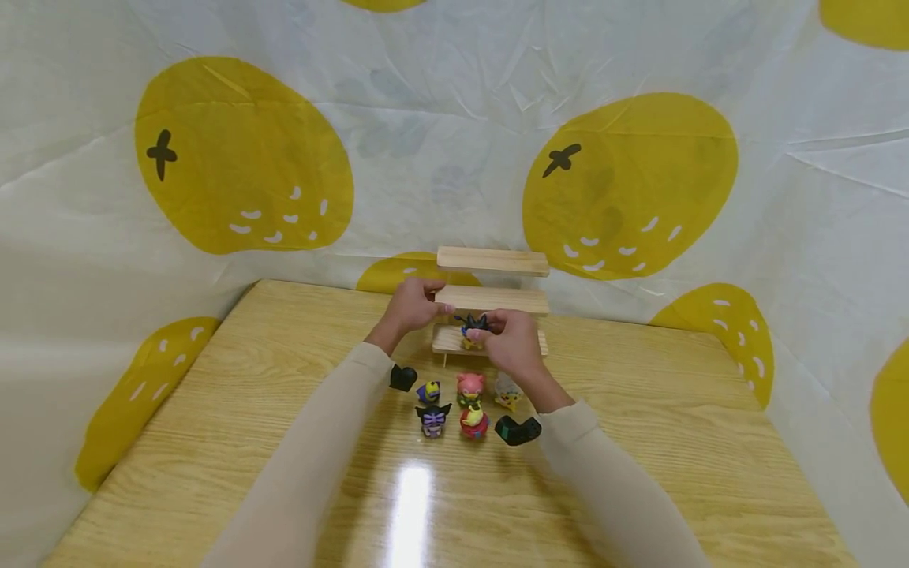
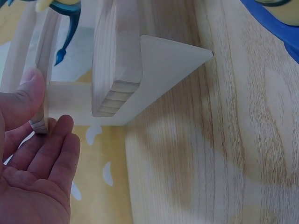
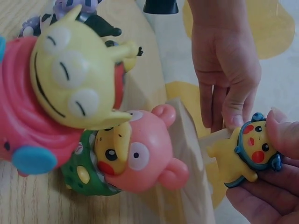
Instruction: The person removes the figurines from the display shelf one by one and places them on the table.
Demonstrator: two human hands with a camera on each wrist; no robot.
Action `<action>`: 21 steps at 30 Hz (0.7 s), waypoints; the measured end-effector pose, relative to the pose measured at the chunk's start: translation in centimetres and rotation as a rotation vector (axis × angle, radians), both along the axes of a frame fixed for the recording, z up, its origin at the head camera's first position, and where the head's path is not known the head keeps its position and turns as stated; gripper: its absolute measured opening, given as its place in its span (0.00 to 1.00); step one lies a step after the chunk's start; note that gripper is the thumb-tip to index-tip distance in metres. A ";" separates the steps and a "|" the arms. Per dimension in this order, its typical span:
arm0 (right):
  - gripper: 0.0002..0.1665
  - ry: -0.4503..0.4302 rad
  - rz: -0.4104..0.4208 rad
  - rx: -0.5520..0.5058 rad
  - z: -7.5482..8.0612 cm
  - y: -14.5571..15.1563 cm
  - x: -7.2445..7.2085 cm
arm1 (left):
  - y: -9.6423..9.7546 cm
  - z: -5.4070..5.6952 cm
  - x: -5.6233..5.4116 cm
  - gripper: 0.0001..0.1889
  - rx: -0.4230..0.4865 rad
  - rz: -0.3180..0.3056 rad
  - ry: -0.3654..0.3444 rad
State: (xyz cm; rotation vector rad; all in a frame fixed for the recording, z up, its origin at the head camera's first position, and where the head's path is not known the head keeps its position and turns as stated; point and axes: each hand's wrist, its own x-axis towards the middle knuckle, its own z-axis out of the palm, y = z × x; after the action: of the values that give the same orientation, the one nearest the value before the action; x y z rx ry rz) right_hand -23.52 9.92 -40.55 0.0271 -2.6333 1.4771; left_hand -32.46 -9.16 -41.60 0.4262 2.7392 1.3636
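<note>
My left hand (image 1: 414, 304) pinches the left end of the middle board of a three-step wooden shelf (image 1: 490, 298). In the left wrist view its thumb lies on one face of that board (image 2: 43, 93), fingers on the other. My right hand (image 1: 518, 343) holds a small yellow Pikachu figurine (image 3: 250, 147) in a blue hood, in front of the shelf above its lowest board (image 1: 447, 341). Thumb and fingers grip the figurine by its head in the right wrist view. From the head view, the right hand partly hides it.
On the table (image 1: 284, 442), several figurines stand before the shelf: a pink-hooded one (image 1: 470, 385), a red one (image 1: 474, 424), a purple-black one (image 1: 433, 422), a blue-yellow one (image 1: 429, 392) and a pale one (image 1: 507, 390). A fruit-print cloth (image 1: 440, 181) hangs behind the shelf.
</note>
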 end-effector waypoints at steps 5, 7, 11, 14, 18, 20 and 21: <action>0.16 0.008 0.009 0.005 0.4 0.2 0.4 | 0.0 0.1 0.1 0.31 -0.004 -0.003 0.006; 0.15 0.011 0.016 0.008 0.5 0.3 0.6 | 0.1 0.2 0.2 0.31 -0.002 -0.004 0.005; 0.13 0.022 0.029 0.009 0.7 0.6 0.9 | 0.0 0.3 0.3 0.32 0.003 -0.005 0.000; 0.12 0.030 0.040 0.005 0.8 0.7 1.1 | 0.0 0.4 0.3 0.32 0.002 -0.003 -0.001; 0.10 0.039 0.053 0.004 0.9 0.9 1.4 | 0.0 0.3 0.3 0.32 -0.003 -0.002 0.004; 0.08 0.041 0.057 0.004 0.9 1.0 1.5 | 0.0 0.3 0.3 0.31 -0.006 -0.003 0.005; 0.08 0.040 0.057 0.005 0.9 1.0 1.5 | 0.0 0.3 0.3 0.31 -0.006 -0.004 0.005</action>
State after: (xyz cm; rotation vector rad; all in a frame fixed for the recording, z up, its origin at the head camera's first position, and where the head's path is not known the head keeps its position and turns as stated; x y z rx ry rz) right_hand -21.98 10.92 -39.64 0.1320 -2.6253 1.4707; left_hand -32.17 -9.17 -41.30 0.4354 2.7439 1.3546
